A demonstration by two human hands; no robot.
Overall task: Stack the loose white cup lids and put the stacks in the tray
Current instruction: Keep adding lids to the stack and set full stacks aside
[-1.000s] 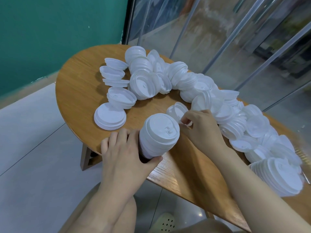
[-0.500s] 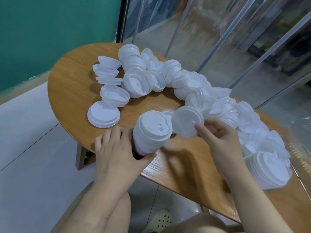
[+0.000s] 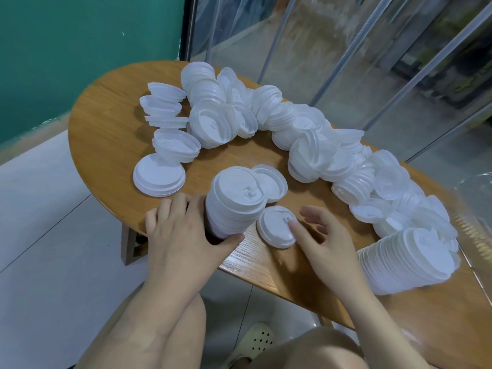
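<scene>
Gripping the ribbed lid stack [image 3: 234, 201], the left hand [image 3: 183, 235]; right hand [image 3: 319, 235] fingers relaxed, touching a round lid [image 3: 275, 226].

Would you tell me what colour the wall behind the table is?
The wall is teal green, seen in the head view, upper left.

Oval wooden table [image 3: 106, 145], white lids [image 3: 314, 155] heaped, stacked

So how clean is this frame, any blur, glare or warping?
Head view: round wooden table bows from wide-angle warping; the long white lid stack and clear plastic container at right smear with blur; centre sharp, light soft, reflections on the glass wall.
</scene>
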